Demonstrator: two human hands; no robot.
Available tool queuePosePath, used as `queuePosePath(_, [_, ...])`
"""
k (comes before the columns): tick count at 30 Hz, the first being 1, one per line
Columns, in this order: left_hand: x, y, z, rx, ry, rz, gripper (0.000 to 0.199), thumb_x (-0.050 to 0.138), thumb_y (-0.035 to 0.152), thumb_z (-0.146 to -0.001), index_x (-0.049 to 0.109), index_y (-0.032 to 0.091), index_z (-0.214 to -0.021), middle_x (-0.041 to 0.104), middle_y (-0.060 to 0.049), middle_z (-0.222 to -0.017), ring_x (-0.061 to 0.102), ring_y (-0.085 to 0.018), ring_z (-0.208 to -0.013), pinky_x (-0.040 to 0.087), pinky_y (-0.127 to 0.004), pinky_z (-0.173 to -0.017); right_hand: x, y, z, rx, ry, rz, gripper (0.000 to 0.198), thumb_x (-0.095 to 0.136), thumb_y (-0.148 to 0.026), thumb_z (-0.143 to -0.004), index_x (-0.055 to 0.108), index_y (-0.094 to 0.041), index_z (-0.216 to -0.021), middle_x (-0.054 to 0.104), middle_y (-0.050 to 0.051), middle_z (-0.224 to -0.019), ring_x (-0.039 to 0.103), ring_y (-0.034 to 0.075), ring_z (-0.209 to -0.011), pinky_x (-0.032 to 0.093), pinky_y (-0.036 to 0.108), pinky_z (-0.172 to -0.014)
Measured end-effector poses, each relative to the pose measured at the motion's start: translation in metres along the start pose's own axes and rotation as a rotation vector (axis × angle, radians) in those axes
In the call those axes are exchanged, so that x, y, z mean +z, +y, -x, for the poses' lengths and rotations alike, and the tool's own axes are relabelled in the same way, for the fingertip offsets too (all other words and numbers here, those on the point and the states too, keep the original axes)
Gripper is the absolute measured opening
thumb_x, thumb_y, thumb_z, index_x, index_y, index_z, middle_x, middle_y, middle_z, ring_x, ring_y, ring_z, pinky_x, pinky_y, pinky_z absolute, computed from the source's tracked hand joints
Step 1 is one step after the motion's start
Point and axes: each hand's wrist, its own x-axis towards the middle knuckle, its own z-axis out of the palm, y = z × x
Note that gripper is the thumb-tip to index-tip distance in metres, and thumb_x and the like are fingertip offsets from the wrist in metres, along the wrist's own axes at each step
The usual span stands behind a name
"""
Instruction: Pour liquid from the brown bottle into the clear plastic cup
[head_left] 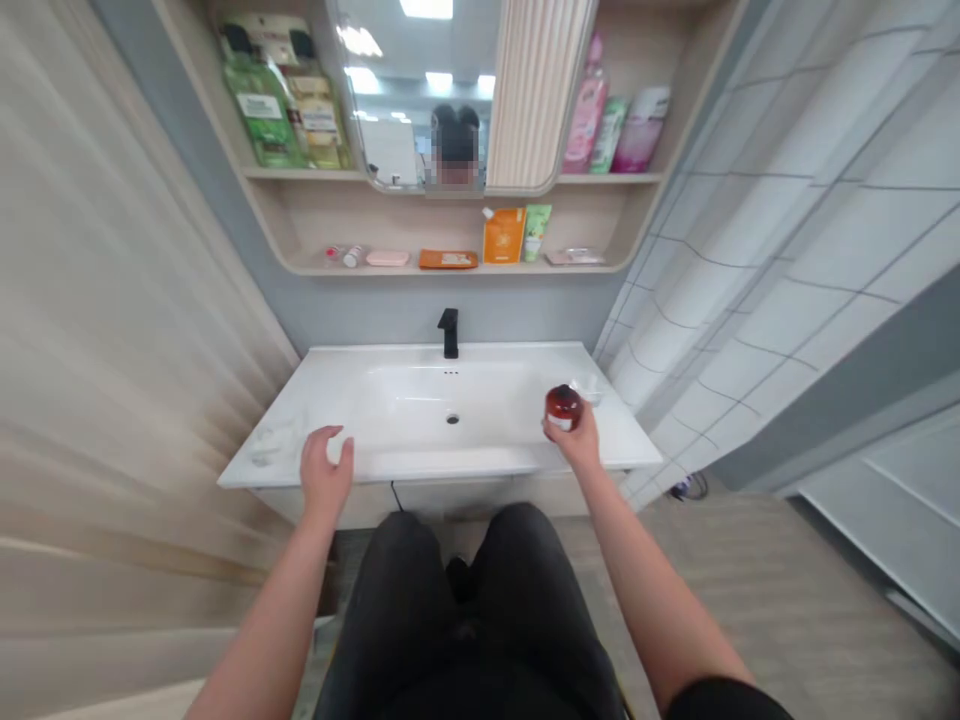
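Right hand [583, 443] gripped a brown bottle [562, 405], unreleased, three o'clock from the drain [452, 420]; left hand [325, 475] hung spread at eight.

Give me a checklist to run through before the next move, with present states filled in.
1. Left hand free: ok; its thumb and fingers are parted, with nothing between them.
2. Right hand free: not ok; it holds the round, reddish-brown, glossy bottle with a white label.
3. Bottle's black top firmly closed: cannot tell; too small and blurred.
4. Black, angular faucet upright behind the white, glossy, rectangular basin: ok.
5. Colourless, see-through object beside the right hand identified: cannot tell; blurred and partly hidden.
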Motion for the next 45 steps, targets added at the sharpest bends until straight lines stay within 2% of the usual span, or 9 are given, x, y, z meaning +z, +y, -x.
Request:
queuePosePath(6, [0.101,0.062,-0.027,-0.048,-0.576,0.427,0.042,0.065,0.041,-0.098,0.067,0.023,-0.136,0.076,-0.008,-0.114,0.074,-0.021,-0.091,0.060,-0.038,-0.091,0.106,-0.037,0.004,-0.181,-0.454,0.104,0.080,0.084,-0.024,-0.072,0.060,-0.026,-0.148,0.064,0.014,-0.146,0.064,0.037,-0.131,0.050,0.056,-0.119])
queuePosePath(13, [0.164,0.078,-0.021,-0.076,-0.692,0.506,0.040,0.069,0.043,-0.097,0.074,0.024,-0.132,0.078,-0.006,-0.103,0.074,-0.019,-0.079,0.060,-0.036,-0.083,0.142,-0.038,0.015,-0.279,-0.620,0.217,0.084,0.080,-0.011,-0.072,0.060,-0.024,-0.153,0.068,0.015,-0.145,0.061,0.037,-0.134,0.047,0.056,-0.120])
queuePosePath(21, [0.168,0.069,-0.016,0.022,-0.684,0.423,0.032,0.066,0.027,-0.096,0.074,0.021,-0.126,0.077,-0.006,-0.097,0.074,-0.022,-0.086,0.059,-0.036,-0.087,0.143,-0.041,0.022,-0.319,-0.670,0.351,0.084,0.080,-0.018,-0.082,0.053,-0.024,-0.162,0.066,0.014,-0.149,0.059,0.034,-0.136,0.048,0.050,-0.120])
queuePosePath(25, [0.163,0.079,-0.015,0.120,-0.693,0.175,0.027,0.055,0.036,-0.108,0.073,0.019,-0.118,0.078,-0.010,-0.098,0.074,-0.025,-0.089,0.056,-0.037,-0.089,0.141,-0.048,0.023,-0.355,-0.678,0.431,0.082,0.080,-0.020,-0.084,0.053,-0.025,-0.162,0.066,0.012,-0.148,0.059,0.033,-0.136,0.048,0.047,-0.120])
queuePosePath(29, [0.156,0.086,-0.014,0.119,-0.638,-0.094,0.048,0.041,0.049,-0.115,0.074,0.020,-0.096,0.078,-0.015,-0.095,0.074,-0.031,-0.097,0.053,-0.041,-0.093,0.137,-0.056,0.024,-0.415,-0.679,0.450,0.081,0.079,-0.019,-0.084,0.054,-0.025,-0.161,0.067,0.012,-0.149,0.058,0.033,-0.136,0.049,0.046,-0.120])
queuePosePath(34, [0.150,0.085,-0.016,0.028,-0.646,0.138,0.030,0.051,0.037,-0.109,0.067,0.024,-0.132,0.079,-0.007,-0.108,0.073,-0.023,-0.086,0.053,-0.034,-0.085,0.135,-0.061,0.025,-0.400,-0.686,0.484,0.080,0.078,-0.019,-0.084,0.055,-0.026,-0.160,0.067,0.011,-0.148,0.059,0.032,-0.134,0.049,0.044,-0.118])
queuePosePath(37, [0.152,0.084,-0.017,0.076,-0.711,0.194,0.023,0.061,0.033,-0.103,0.069,0.024,-0.123,0.079,-0.005,-0.103,0.070,-0.021,-0.082,0.052,-0.032,-0.083,0.136,-0.060,0.024,-0.392,-0.689,0.484,0.080,0.078,-0.020,-0.085,0.054,-0.025,-0.161,0.067,0.012,-0.148,0.058,0.032,-0.135,0.049,0.044,-0.118])
queuePosePath(40, [0.154,0.085,-0.017,0.003,-0.717,0.140,0.029,0.050,0.043,-0.111,0.071,0.023,-0.113,0.076,-0.004,-0.085,0.069,-0.022,-0.077,0.050,-0.034,-0.079,0.138,-0.058,0.023,-0.387,-0.699,0.482,0.080,0.078,-0.021,-0.085,0.053,-0.025,-0.161,0.067,0.012,-0.148,0.058,0.032,-0.134,0.048,0.043,-0.118])
queuePosePath(45, [0.155,0.085,-0.017,0.041,-0.671,0.165,0.028,0.069,0.036,-0.100,0.068,0.025,-0.126,0.079,-0.004,-0.101,0.070,-0.020,-0.081,0.051,-0.032,-0.081,0.137,-0.059,0.023,-0.373,-0.719,0.490,0.079,0.078,-0.021,-0.086,0.052,-0.027,-0.161,0.066,0.012,-0.147,0.058,0.032,-0.134,0.048,0.044,-0.117])
